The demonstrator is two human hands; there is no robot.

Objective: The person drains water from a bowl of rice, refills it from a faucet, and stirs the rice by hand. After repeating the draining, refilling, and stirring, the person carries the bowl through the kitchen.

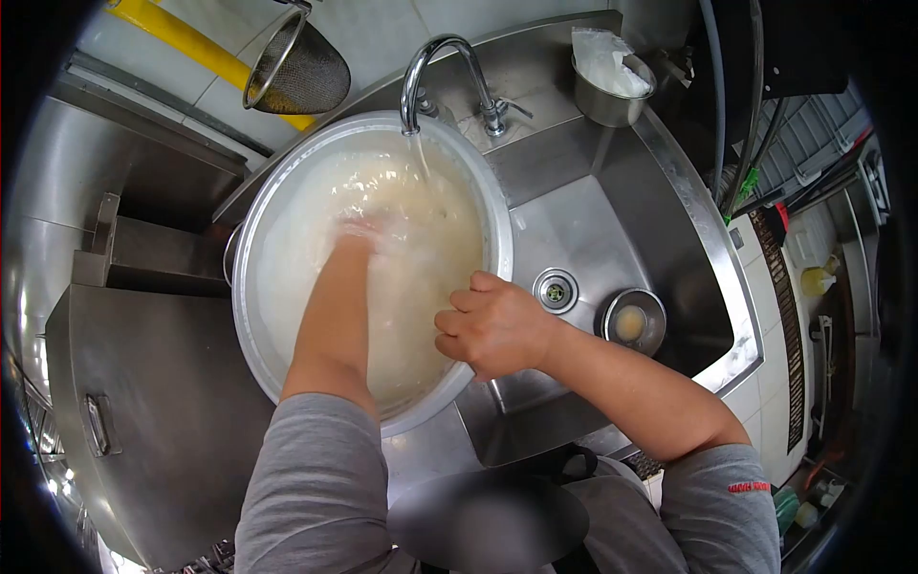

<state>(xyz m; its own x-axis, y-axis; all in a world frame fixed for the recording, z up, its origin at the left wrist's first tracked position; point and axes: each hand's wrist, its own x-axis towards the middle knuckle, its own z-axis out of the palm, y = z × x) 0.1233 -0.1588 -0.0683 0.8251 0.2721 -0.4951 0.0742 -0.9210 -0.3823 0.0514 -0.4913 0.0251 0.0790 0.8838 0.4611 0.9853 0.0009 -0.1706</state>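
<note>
Grip of right hand (492,325) clasping pot rim (503,225), left hand (360,232) in cloudy water (406,306), its grip impossible to tell

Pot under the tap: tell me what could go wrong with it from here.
Overflow: the tap is running into the pot, already holding plenty of cloudy water, so it might fill to the brim if left on.
Splashing: the left hand is down in the water, and brisk stirring could throw some over the side.
Shifting: the right hand is at the rim beside the sink; a hard pull might slide or tilt the pot.
</note>
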